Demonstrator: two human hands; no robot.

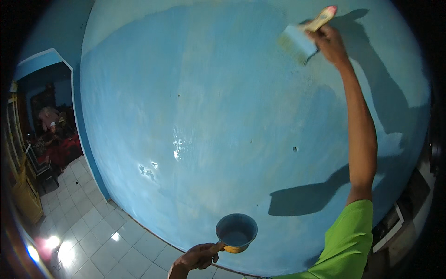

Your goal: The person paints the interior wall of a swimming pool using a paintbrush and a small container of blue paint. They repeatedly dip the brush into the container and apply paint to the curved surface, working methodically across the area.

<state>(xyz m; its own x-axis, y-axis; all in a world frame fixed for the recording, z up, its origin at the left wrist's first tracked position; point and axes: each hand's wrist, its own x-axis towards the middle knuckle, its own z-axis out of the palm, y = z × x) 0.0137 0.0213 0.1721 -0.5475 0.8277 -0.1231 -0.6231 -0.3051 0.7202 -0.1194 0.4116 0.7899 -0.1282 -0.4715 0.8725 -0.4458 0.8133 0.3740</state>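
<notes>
High at the right, my right hand is closed round the wooden handle of a wide paintbrush, whose bristles lie against or very near the wall. The brush handle ends in a pinkish-red tip. The wall carries fresh, darker blue paint over its middle, with a paler tone along the top and right. Low in the middle, my left hand grips the handle of a dipper with a yellowish-orange underside. Its inside is coated blue; how much paint it holds I cannot tell.
White floor tiles run along the wall's foot at the left. Beyond a doorway a person sits among red cloth, near a yellowish cabinet. A bright lamp glares at lower left. Dark and white objects stand by the wall at lower right.
</notes>
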